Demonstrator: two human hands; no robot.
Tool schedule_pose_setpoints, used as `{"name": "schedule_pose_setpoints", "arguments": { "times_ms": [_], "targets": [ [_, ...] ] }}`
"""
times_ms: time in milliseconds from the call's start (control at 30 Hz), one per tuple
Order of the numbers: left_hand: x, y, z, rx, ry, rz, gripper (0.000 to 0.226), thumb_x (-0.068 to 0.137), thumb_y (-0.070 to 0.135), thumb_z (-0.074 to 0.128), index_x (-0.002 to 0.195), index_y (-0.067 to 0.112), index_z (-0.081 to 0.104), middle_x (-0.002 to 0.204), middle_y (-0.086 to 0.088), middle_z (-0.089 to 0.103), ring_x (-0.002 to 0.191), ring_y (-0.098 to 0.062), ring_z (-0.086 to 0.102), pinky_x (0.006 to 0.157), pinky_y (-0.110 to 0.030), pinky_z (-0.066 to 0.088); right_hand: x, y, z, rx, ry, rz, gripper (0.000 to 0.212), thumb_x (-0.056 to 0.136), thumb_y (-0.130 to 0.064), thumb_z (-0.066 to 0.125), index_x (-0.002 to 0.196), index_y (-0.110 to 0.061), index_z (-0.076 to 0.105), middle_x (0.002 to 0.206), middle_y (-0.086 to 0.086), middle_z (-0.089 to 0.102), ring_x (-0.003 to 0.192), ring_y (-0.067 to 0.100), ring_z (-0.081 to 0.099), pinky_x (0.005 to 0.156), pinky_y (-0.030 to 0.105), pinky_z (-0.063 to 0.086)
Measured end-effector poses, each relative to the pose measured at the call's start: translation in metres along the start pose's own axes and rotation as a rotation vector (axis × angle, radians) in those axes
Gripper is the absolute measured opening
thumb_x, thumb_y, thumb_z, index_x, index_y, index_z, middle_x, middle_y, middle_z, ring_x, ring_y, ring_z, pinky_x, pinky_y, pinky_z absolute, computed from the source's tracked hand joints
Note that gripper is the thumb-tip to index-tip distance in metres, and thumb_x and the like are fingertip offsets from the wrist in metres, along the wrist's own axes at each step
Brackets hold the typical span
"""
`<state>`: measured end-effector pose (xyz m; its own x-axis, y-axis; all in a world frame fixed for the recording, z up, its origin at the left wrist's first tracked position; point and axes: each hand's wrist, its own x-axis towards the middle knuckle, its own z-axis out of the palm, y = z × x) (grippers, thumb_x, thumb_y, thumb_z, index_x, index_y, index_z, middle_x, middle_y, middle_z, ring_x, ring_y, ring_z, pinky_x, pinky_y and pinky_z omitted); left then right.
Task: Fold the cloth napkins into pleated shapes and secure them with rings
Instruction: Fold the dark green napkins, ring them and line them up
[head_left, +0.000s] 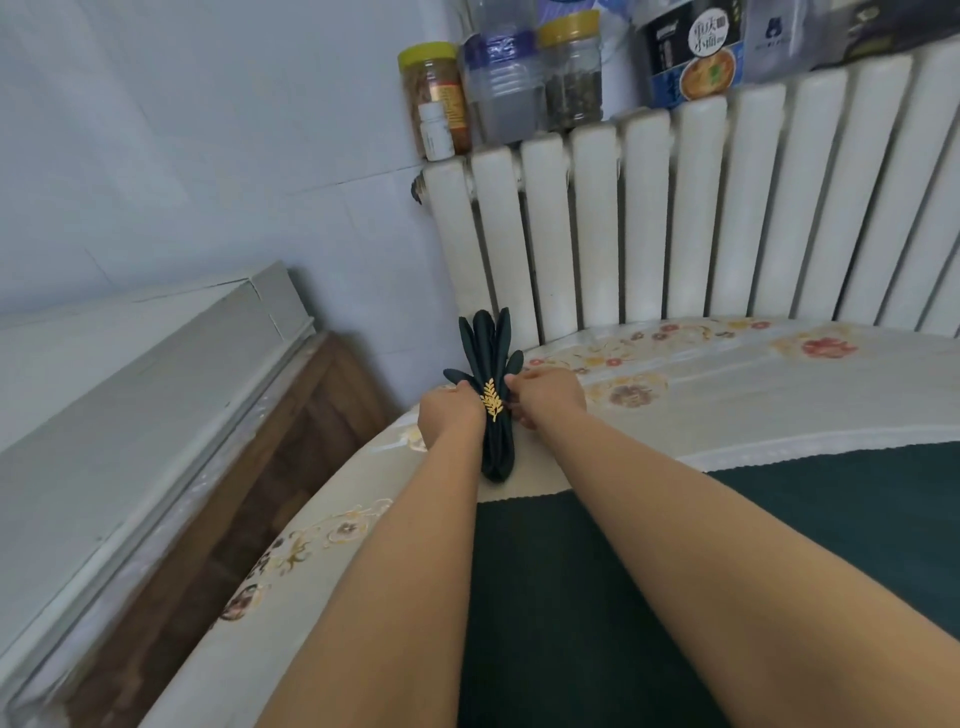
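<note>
Closest in, a flat dark green cloth (597, 597) is being left spread over the floral tablecloth (753, 395) with both forearms stretched across it. Just past its far edge, the pleated dark green napkin (497, 457) is being gripped at its middle from both sides, the left hand (451, 410) and right hand (550, 395) each closed around it right at the gold leaf ring (491, 399) (pleats fanning out above it). Farther back, the white radiator (675, 218) is being used as a shelf for jars (569, 73) and packets.
</note>
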<state>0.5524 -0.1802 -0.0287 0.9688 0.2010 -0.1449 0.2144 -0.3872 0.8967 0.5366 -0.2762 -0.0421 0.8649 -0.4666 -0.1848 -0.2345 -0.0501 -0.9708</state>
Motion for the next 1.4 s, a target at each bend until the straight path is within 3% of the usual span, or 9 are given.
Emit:
{"name": "schedule_pose_setpoints", "arguments": {
  "times_ms": [100,200,367,567,700,800,967,1201,1401],
  "targets": [
    [-0.009,0.004,-0.001,0.066,-0.006,-0.024,0.038,0.099,0.027,0.041,0.114,-0.003,0.059,0.116,-0.018,0.063,0.108,-0.032,0.058,0.077,-0.031,0.041,-0.006,0.001,-0.002,0.082,-0.047,0.085,0.027,0.091,-0.014,0.059,0.118,-0.012,0.062,0.109,0.013,0.066,0.092,0.027,0.065,0.084,0.039,0.055],
    [-0.02,0.005,-0.003,0.093,-0.073,0.013,0.039,0.098,0.024,0.042,0.121,-0.004,0.056,0.123,-0.021,0.058,0.115,-0.035,0.054,0.091,-0.037,0.045,-0.018,0.006,-0.011,0.075,-0.058,0.057,0.037,0.091,-0.007,0.054,0.128,-0.013,0.056,0.106,0.01,0.062,0.084,0.024,0.059,0.085,0.036,0.053],
    [-0.067,0.015,-0.023,0.154,-0.096,0.063,0.036,0.098,0.02,0.042,0.126,-0.002,0.048,0.124,-0.02,0.056,0.114,-0.034,0.054,0.087,-0.035,0.044,-0.066,-0.002,-0.042,-0.049,-0.002,-0.02,0.042,0.086,-0.006,0.049,0.126,-0.016,0.058,0.126,0.006,0.059,0.116,0.023,0.054,0.1,0.04,0.046],
    [-0.144,0.015,-0.063,0.335,-0.142,0.256,0.03,0.096,0.017,0.042,0.123,0.008,0.049,0.12,-0.014,0.058,0.103,-0.029,0.056,0.083,-0.037,0.045,-0.149,-0.013,-0.086,-0.213,-0.009,-0.132,0.036,0.088,-0.009,0.05,0.122,-0.017,0.06,0.114,0.004,0.062,0.094,0.016,0.058,0.085,0.03,0.05],
    [-0.213,-0.005,-0.097,0.528,-0.22,0.487,0.028,0.094,0.024,0.046,0.119,0.017,0.057,0.119,-0.005,0.058,0.103,-0.022,0.057,0.093,-0.041,0.046,-0.224,-0.012,-0.116,-0.393,-0.066,-0.231,0.034,0.088,-0.01,0.053,0.121,-0.019,0.061,0.115,0.0,0.065,0.102,0.014,0.059,0.087,0.024,0.046],
    [-0.276,-0.026,-0.128,0.602,-0.297,0.551,0.025,0.094,0.028,0.049,0.116,0.022,0.06,0.121,0.0,0.055,0.107,-0.02,0.055,0.099,-0.041,0.042,-0.295,-0.005,-0.143,-0.511,-0.112,-0.281,0.037,0.087,-0.011,0.055,0.122,-0.021,0.06,0.113,-0.005,0.065,0.104,0.009,0.059,0.09,0.02,0.044],
    [-0.35,-0.073,-0.163,0.524,-0.429,0.5,0.019,0.093,0.029,0.055,0.108,0.024,0.064,0.111,0.007,0.058,0.094,-0.008,0.057,0.088,-0.028,0.049,-0.383,0.027,-0.179,-0.633,-0.139,-0.286,0.036,0.087,-0.012,0.056,0.12,-0.026,0.062,0.112,-0.009,0.066,0.1,0.005,0.06,0.093,0.018,0.044],
    [-0.426,-0.13,-0.197,0.519,-0.546,0.537,0.009,0.087,0.029,0.065,0.096,0.028,0.064,0.101,0.013,0.051,0.088,0.001,0.052,0.073,-0.008,0.038,-0.477,0.076,-0.223,-0.743,-0.2,-0.251,0.03,0.089,-0.018,0.059,0.116,-0.03,0.062,0.11,-0.015,0.064,0.103,0.002,0.057,0.092,0.016,0.043],
    [-0.461,-0.158,-0.222,0.566,-0.669,0.585,0.022,0.079,0.044,0.071,0.097,0.046,0.059,0.125,0.019,0.041,0.125,-0.004,0.032,0.111,-0.032,0.027,-0.526,0.107,-0.251,-0.883,-0.263,-0.405,0.024,0.086,-0.035,0.064,0.11,-0.037,0.064,0.121,-0.022,0.053,0.117,-0.001,0.04,0.1,0.016,0.029]
  ]
}}
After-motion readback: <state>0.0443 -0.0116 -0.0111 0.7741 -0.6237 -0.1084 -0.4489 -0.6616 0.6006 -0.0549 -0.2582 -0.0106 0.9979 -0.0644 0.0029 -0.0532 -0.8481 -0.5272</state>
